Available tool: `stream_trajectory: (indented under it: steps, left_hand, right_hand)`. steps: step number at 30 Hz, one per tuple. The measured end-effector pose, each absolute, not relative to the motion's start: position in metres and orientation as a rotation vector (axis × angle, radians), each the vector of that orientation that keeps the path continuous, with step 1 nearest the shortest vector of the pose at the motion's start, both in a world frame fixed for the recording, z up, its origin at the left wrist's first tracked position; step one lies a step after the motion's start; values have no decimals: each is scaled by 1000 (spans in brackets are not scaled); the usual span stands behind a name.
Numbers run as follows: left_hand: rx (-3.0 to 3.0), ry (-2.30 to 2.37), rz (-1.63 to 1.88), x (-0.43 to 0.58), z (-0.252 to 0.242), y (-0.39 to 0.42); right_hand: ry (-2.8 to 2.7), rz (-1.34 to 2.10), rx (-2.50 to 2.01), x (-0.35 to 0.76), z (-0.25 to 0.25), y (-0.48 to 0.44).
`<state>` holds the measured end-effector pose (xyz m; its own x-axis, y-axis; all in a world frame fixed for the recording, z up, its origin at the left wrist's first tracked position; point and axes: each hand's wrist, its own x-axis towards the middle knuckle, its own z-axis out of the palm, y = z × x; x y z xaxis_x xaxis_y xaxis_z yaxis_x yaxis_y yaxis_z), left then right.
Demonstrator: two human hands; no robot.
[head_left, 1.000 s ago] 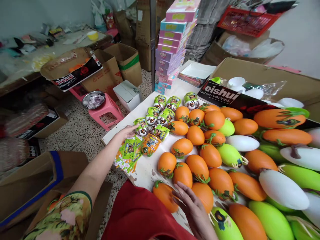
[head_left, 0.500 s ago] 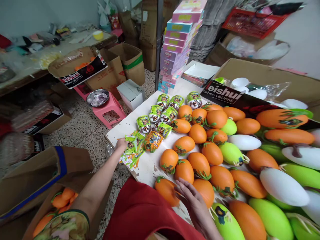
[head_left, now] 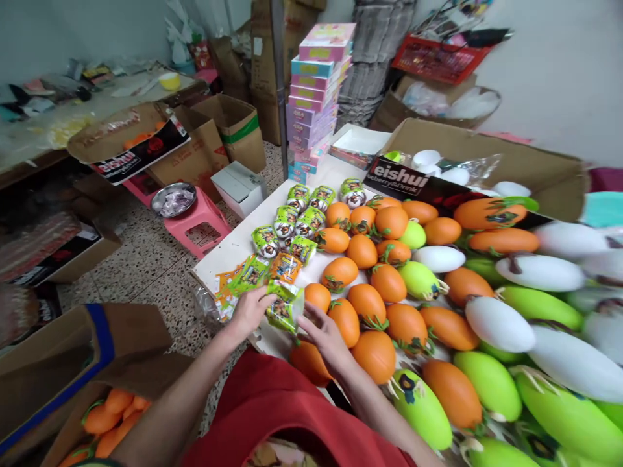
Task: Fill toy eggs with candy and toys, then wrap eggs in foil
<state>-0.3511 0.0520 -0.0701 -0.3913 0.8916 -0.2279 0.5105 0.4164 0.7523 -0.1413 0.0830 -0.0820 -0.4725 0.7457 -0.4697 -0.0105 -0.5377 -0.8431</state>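
A green printed plastic wrapper (head_left: 283, 307) is held between my two hands above the table's front edge. My left hand (head_left: 249, 314) pinches its left side. The fingers of my right hand (head_left: 322, 332) close on its right edge. Just beyond lies a pile of flat green and orange wrappers (head_left: 246, 277). An orange wrapped piece (head_left: 285, 267) sits next to that pile. Behind it stand several white balls in green printed wrappers (head_left: 265, 241). Close to my right hand are orange egg-shaped toys (head_left: 374, 357) with green strands.
Green (head_left: 422, 408) and white egg-shaped toys (head_left: 501, 324) crowd the table's right side. A carton (head_left: 487, 152) with white cups and stacked pink and purple boxes (head_left: 311, 123) stand behind. A pink stool (head_left: 197, 227) holds a metal bowl (head_left: 174, 200); open cartons (head_left: 131, 331) stand at left.
My left hand has lifted a green wrapper from the pile and brought it right. My right hand has moved up and left from the orange toys to meet it. The view has shifted right.
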Motion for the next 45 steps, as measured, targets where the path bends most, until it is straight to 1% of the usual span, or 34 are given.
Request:
stream_trajectory:
  steps: [2,5,7,10,12,15,16,18,20,21,22,24,26,29,31,33,36,38,39,41,43,45]
  left_hand:
    - [1147,1965,848,-334,-64,51]
    - [1089,1916,935,-320,-61,52]
    - [1179,1728,970,-308,-60,53]
    - [1218,1369,858,-281,-55,56]
    - [996,1230,828,-263,-51,59]
    - [530,1121,1011,-250,-47,70]
    - [430,1104,1074,-249,-46,75]
    - [351,1096,1138,-250,-45,85]
    - [350,1088,1153,-252,-45,93]
    - [355,1077,1152,-252,-45,95]
    - [363,1064,1148,-251,-46,97]
    - [393,1054,1146,-247,-47,100]
    - [427,1061,1152,-244,-48,102]
    - [450,1098,1153,-245,-50,103]
    - [465,1117,1143,-250,-51,103]
    - [502,1135,1116,-256,-52,103]
    - [570,1171,1040,-262,-50,106]
    - [608,1129,978,-259,-47,107]
    - [616,1079,943,-257,-44,107]
    - [615,969,862,-251,-39,104]
    - [604,914,809,-245,-34,97]
    - [586,921,808,-242,-31,88]
  right_hand:
    - [-1199,2006,-1189,-145,-87,90]
    - [-1220,1795,-1269,-135,-94,99]
    - [-1234,1654,-1303,-125,-96,101]
    - [-1320,1585,-1287,-111,-98,95]
    - [-1393,1572,-1284,-99,-99,91]
    - [-1445,1474,-1343,-62,-93,100]
    - [-1448,1389,-1388,-42,-89,110]
    - [-1451,1103,-1556,6,-79,135]
    - [-1562,433,-1981,57,-70,164]
    - [-1604,193,-2160,79,-67,177]
    - [-1690,45,-2285,99,-66,190]
    - [-1894,-87,-2418,128,-67,209]
    - [-2083,-97,-2418,144,-69,220]
    - [-2039,5,-2307,150,-61,224]
    - [-1843,264,-2161,146,-47,217]
    - [-1661,757,-1914,134,-33,203]
    - [-1390,1628,-1450,104,-25,175]
    - [-1227,2008,-1230,82,-33,158]
    - [-1161,2122,-1160,71,-40,151]
    - [-1031,2248,-1048,50,-57,139]
    - [-832,2272,-978,30,-73,129]
    - [-550,2195,-969,9,-85,118]
